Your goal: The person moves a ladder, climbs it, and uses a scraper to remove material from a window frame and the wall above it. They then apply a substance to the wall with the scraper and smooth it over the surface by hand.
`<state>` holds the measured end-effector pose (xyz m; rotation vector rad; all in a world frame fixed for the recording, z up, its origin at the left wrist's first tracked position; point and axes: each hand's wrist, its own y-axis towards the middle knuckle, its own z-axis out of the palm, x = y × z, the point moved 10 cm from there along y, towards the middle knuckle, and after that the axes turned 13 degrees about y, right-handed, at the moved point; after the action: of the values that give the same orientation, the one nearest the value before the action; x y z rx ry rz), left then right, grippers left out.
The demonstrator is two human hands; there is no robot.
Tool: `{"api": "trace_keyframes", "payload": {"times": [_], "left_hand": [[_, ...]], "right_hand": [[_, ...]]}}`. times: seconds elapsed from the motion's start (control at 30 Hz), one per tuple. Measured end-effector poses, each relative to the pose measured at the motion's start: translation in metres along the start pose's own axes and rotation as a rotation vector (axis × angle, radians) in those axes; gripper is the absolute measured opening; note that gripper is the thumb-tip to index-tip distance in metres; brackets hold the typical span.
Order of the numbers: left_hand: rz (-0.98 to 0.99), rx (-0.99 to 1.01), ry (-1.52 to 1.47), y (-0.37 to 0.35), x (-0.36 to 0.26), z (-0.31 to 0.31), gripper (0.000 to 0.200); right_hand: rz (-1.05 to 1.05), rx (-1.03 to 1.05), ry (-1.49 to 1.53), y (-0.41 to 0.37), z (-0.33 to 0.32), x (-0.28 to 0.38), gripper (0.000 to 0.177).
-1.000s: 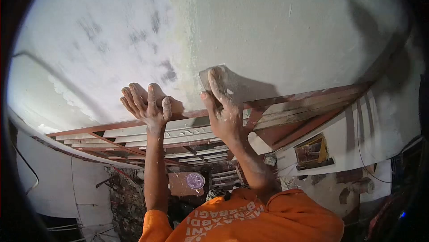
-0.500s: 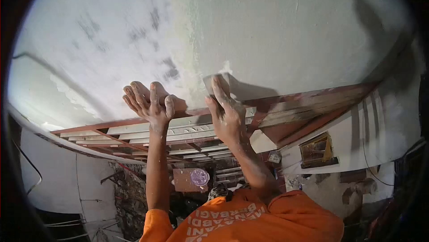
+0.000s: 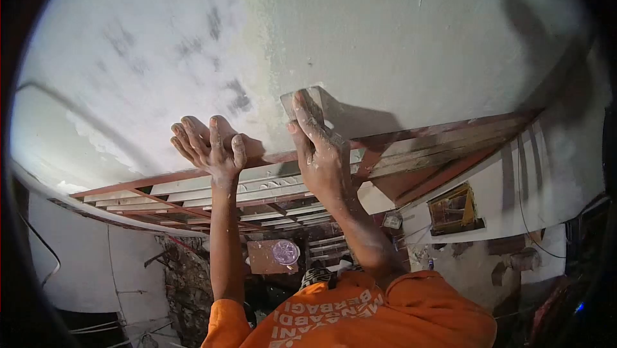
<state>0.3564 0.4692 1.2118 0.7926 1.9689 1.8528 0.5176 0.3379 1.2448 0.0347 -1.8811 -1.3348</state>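
Grey and flat, a thin blade lies against the pale wall, just right of the seam where two tones meet. The right hand has it in a closed grip, fingers laid along its face and the thumb toward its left edge. A small white smear of paste shows beside the fingers, and flecks of white dot that hand.

As for coverage, the left part of the wall is whitened, but grey smudges show through it, and a ragged-edged patch sits at its lower left. Right of the seam the surface is a plainer grey-green with a few small marks. By my judgement the coat is partial: the left looks worked over but uneven, the seam unblended, and how finished the right side is I cannot tell.

The left hand rests on the wall to the left of the blade, its fingers apart and holding nothing.

Nearer than both hands' fingertips, a red-brown frame edges the wall, with pale slats beyond it. Below, a purple round container stands on a brown board, and nearest is an orange shirt.
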Motion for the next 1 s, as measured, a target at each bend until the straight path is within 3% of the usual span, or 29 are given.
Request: {"api": "trace_keyframes", "payload": {"times": [0.13,0.27,0.4,0.67,0.83,1.0], "left_hand": [[-0.026,-0.018,-0.023,0.0,0.003,0.002,0.055],[-0.047,-0.013,-0.046,-0.002,0.005,0.001,0.053],[-0.04,-0.009,-0.047,0.0,0.004,0.001,0.054],[-0.033,-0.024,-0.036,-0.001,0.003,0.0,0.053],[-0.037,-0.012,-0.041,-0.004,0.004,0.002,0.054],[-0.043,-0.011,-0.043,-0.004,0.005,0.003,0.055]], "right_hand": [[0.115,-0.006,-0.042,-0.034,0.004,-0.021,0.046],[0.053,-0.014,-0.086,-0.03,0.004,-0.014,0.043],[-0.01,-0.017,0.059,0.007,0.006,0.006,0.044],[0.126,0.017,-0.05,-0.041,0.007,-0.024,0.043],[0.019,-0.007,-0.035,-0.019,0.012,-0.009,0.041],[0.102,0.013,0.116,-0.017,0.009,-0.006,0.04]]}}
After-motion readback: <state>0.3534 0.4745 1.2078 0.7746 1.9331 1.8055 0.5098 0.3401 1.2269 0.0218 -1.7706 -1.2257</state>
